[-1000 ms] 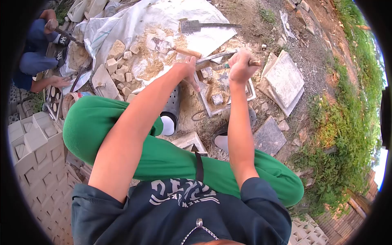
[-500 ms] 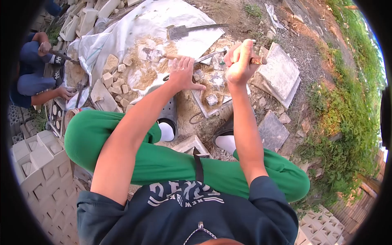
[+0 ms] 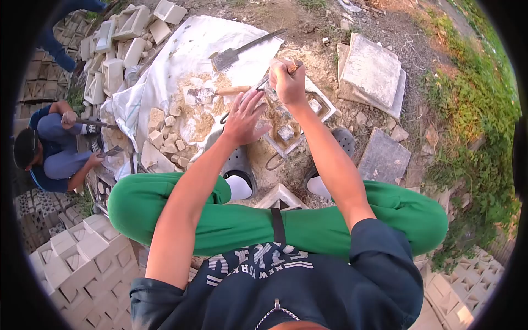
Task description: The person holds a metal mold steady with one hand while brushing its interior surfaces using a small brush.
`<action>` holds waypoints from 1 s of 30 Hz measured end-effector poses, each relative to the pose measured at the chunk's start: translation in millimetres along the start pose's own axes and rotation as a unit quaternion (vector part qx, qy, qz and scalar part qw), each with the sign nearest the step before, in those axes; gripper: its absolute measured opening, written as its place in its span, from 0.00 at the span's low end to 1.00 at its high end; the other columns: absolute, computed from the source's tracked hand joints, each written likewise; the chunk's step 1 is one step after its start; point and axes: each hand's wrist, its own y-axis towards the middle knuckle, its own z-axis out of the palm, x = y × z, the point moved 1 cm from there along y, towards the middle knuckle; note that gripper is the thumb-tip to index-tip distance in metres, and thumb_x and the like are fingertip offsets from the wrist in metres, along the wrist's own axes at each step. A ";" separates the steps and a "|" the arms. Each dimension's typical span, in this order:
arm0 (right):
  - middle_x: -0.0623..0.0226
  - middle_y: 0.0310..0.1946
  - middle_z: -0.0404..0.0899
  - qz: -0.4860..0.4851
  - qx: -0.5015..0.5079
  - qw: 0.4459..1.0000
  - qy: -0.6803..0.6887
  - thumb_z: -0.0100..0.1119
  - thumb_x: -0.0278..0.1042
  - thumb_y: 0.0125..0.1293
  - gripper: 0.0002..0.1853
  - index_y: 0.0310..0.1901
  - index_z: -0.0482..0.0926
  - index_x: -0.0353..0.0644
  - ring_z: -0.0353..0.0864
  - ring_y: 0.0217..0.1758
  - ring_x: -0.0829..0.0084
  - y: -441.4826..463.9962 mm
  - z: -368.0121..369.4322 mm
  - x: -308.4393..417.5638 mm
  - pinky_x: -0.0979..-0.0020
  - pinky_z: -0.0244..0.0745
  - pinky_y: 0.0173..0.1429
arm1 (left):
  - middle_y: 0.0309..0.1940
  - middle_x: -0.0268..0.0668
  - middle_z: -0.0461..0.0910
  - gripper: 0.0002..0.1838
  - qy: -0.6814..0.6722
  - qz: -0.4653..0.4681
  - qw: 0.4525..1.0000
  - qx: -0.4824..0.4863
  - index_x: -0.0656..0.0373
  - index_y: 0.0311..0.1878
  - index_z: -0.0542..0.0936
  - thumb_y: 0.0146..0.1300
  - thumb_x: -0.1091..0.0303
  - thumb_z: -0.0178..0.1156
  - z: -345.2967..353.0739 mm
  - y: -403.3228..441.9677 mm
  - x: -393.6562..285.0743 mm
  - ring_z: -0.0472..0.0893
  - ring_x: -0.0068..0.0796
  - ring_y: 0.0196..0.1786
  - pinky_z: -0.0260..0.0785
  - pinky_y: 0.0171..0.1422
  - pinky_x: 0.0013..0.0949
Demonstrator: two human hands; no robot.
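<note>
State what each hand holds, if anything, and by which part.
The right hand grips a brown-handled metal tool by its handle, whose end pokes from the fist. The left hand is open; no hold shows.

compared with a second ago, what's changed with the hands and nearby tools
The right hand, gripping a tool handle throughout, has moved left across the square frame. The left hand has spread its fingers. The wooden-handled trowel and dark flat tool stay lying on the white sheet.

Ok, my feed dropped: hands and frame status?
Right hand gripping brown-handled tool. Left hand open beside it. Square, pale-rimmed frame partly hidden behind hands. Wooden-handled trowel nearby.
</note>
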 end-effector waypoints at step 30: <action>0.83 0.12 0.57 -0.075 0.037 0.995 -0.050 0.54 0.33 0.68 0.22 0.15 0.64 0.38 0.53 0.18 0.88 -27.7 22.8 87.0 0.74 0.45 0.22 | 0.66 0.42 0.65 0.31 0.018 -0.134 0.990 -0.049 0.54 0.52 0.79 0.59 0.37 0.61 3.6 -40.7 -13.0 0.59 0.43 0.74 0.38 0.80 0.54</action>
